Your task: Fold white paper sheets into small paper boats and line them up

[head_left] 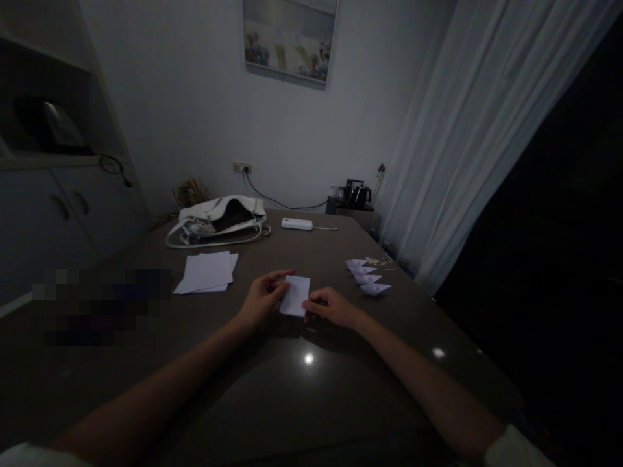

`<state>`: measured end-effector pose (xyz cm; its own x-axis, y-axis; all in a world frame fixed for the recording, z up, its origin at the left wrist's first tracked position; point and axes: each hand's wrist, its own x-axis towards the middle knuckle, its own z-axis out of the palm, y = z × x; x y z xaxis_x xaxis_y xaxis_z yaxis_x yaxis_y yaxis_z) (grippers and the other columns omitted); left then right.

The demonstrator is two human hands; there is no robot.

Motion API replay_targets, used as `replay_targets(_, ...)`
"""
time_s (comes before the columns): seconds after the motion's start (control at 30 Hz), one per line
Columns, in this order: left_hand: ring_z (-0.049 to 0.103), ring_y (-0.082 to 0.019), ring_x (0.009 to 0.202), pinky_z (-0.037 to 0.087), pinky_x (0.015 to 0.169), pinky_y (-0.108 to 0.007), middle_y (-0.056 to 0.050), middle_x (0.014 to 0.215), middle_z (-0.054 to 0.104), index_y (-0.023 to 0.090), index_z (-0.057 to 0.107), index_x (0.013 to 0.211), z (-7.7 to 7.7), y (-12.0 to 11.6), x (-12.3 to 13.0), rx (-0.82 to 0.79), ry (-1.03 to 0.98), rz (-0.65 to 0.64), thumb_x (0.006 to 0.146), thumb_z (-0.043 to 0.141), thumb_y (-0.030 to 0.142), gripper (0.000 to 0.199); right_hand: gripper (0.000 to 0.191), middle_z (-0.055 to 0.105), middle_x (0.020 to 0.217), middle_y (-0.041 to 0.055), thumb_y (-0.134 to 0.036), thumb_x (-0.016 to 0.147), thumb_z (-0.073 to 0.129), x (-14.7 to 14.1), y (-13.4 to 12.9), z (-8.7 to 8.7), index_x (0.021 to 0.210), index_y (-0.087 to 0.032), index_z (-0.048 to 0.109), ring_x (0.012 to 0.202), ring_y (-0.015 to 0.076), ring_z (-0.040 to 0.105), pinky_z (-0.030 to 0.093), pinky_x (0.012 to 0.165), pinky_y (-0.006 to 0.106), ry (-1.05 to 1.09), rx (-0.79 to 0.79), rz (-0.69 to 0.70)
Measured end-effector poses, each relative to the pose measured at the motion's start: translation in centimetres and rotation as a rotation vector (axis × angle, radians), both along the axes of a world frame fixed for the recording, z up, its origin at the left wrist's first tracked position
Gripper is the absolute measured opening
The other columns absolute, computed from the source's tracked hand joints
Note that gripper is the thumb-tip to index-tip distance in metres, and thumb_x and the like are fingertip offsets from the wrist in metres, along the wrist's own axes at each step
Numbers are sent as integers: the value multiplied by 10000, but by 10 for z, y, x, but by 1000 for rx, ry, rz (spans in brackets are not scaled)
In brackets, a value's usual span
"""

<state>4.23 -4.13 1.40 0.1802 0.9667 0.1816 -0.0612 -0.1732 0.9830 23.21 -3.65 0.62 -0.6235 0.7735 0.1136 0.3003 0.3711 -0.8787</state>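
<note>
Dark, glossy worktop (302, 402); flat white paper sheets (209, 271) piled loosely at left, apparently unfolded. A small, crisp-edged white paper rectangle (296, 296) (seemingly part-folded) is held mid-worktop, pinched by the fingers of left hand (265, 295) and right hand (333, 307). Four pointed white paper boats (367, 279), apparently finished, are lined up at right.

Worn on the person's head, the one camera I see through faces forward and down, close above the left hand (265, 298) and right hand (335, 307), across the tabletop (311, 253) to the wall (195, 117). It looks wide, from cabinet (29, 207) at left to curtain (452, 130) at right.
</note>
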Motion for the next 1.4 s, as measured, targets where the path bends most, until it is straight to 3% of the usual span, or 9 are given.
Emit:
replay_targets(0.13,485,-99,512,352,470,-188,-16,663,593,49,560,1131,-1,1,0,-11,-11,2,657,630,339,560,345,626,632,26,-415,817,524,1,0,0,666,-119,619,571,102,532,392,565,207,10,67,-12)
replay_targets(0.33,474,-95,514,357,477,-188,-13,659,592,55,563,1131,-5,3,-1,20,-26,5,667,635,342,551,313,637,658,35,-394,810,535,1,1,0,704,-115,628,569,102,529,388,551,204,-25,33,34)
replay_targets(0.5,514,-117,568,384,503,-203,-57,762,631,51,570,1119,-6,4,-1,27,-24,22,667,629,355,548,331,632,641,31,-394,814,528,1,-1,2,668,-115,629,584,109,535,387,560,207,-38,116,-13)
replay_targets(0.67,512,-118,539,390,505,-208,-26,674,619,57,581,1114,-5,5,-1,32,-7,53,662,623,358,545,331,652,668,38,-406,812,527,0,-1,3,729,-113,656,583,110,548,404,557,206,-43,66,73)
replay_targets(0.83,566,-146,649,456,595,-241,-50,768,638,68,571,1120,-4,4,-2,31,-58,36,664,638,364,547,314,645,636,31,-373,810,532,2,0,1,685,-118,669,593,114,552,403,568,204,-65,181,35)
replay_targets(1.0,591,-152,656,463,590,-243,-56,792,647,106,544,1129,-9,6,1,-40,-100,-90,673,673,381,548,318,640,629,26,-372,808,532,2,1,0,683,-114,669,559,110,544,402,545,204,-29,156,23)
replay_targets(1.1,572,-136,575,431,534,-223,-51,694,645,88,636,877,-12,7,3,-79,33,-213,675,672,422,392,327,638,625,24,-390,802,538,2,2,2,678,-113,659,544,107,541,402,537,205,31,132,-44)
replay_targets(1.2,518,-106,490,388,487,-206,-26,576,608,93,632,692,-15,6,4,-41,155,-284,709,630,460,368,359,640,633,33,-427,797,537,3,2,2,673,-108,645,538,105,540,386,508,198,76,83,-51)
replay_targets(1.4,507,-92,481,362,473,-191,1,555,588,110,597,700,-15,2,3,-1,235,-417,744,597,464,356,529,503,442,-23,-593,821,385,1,2,-10,673,-123,578,380,69,423,337,435,197,72,-115,49)
